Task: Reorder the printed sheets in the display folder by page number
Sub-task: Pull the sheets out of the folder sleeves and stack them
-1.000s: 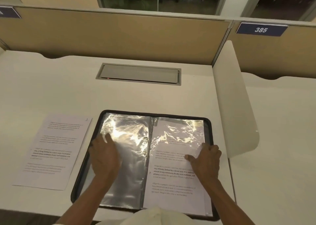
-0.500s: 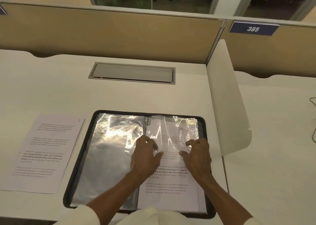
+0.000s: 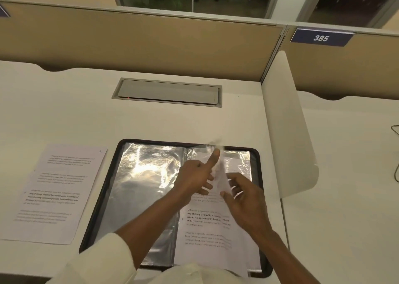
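A black-edged display folder (image 3: pixel 101 197) lies open on the white desk. Its left clear sleeve (image 3: pixel 146 182) is empty and shiny. In the right sleeve sits a printed sheet (image 3: pixel 205 240) with its text facing me. My left hand (image 3: pixel 194 175) reaches across the spine with the thumb raised, pinching the lifted, blurred top edge of the right sleeve. My right hand (image 3: pixel 246 204) hovers over the right page with fingers spread, holding nothing. A loose printed sheet (image 3: pixel 58 193) lies flat on the desk left of the folder.
A grey cable hatch (image 3: pixel 168 92) is set into the desk behind the folder. A white curved divider (image 3: pixel 287 132) stands along the right side, a tan partition (image 3: pixel 140 42) across the back. A thin cable (image 3: pixel 396 154) shows on the neighbouring desk.
My left hand left the empty left sleeve, crossed to the right page and now lifts the sleeve's top edge. My right hand rose off the page.
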The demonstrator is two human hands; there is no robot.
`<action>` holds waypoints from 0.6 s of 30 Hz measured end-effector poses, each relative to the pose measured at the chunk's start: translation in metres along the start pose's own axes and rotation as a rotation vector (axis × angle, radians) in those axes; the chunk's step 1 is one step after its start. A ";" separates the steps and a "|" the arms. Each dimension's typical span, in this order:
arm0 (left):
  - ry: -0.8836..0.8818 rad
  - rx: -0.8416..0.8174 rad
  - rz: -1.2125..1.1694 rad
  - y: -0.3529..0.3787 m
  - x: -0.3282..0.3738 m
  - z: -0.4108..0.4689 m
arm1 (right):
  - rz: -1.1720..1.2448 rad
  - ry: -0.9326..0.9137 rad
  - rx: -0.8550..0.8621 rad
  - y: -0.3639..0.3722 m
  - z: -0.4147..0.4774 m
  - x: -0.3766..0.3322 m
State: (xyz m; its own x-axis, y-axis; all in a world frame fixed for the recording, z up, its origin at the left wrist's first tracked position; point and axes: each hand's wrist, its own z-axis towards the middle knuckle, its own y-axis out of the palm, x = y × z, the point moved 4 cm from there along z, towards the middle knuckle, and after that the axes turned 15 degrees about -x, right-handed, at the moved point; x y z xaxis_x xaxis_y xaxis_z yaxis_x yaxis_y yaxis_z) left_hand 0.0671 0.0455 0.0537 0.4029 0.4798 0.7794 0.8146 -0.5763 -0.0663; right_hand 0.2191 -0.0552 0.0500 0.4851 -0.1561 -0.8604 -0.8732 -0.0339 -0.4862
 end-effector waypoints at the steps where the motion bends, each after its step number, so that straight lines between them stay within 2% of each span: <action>1: 0.000 0.002 0.039 0.001 0.010 -0.001 | -0.042 -0.049 -0.015 0.006 -0.002 -0.003; 5: 0.021 0.180 0.582 0.007 0.032 -0.008 | -0.094 -0.045 -0.048 0.028 -0.004 -0.003; 7: 0.037 0.259 0.712 0.008 0.034 -0.008 | -0.069 -0.030 -0.083 0.031 -0.002 -0.002; 10: 0.014 0.327 0.655 0.002 0.023 -0.008 | 0.096 0.001 -0.124 0.019 0.007 -0.001; 14: -0.016 0.425 0.524 -0.005 0.008 -0.010 | 0.400 0.232 0.002 -0.013 0.037 0.005; 16: -0.007 0.458 0.518 -0.004 0.008 -0.012 | 0.338 0.302 -0.015 -0.027 0.060 -0.001; 18: 0.008 0.468 0.578 -0.001 0.013 -0.014 | 0.279 0.287 -0.091 -0.035 0.089 -0.016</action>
State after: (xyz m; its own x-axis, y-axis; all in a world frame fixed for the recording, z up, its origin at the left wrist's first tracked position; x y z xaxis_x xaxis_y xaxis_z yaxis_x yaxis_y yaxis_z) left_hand 0.0659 0.0428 0.0732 0.8195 0.1793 0.5444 0.5670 -0.3925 -0.7242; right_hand 0.2459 0.0362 0.0671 0.2079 -0.4400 -0.8736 -0.9762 -0.0367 -0.2138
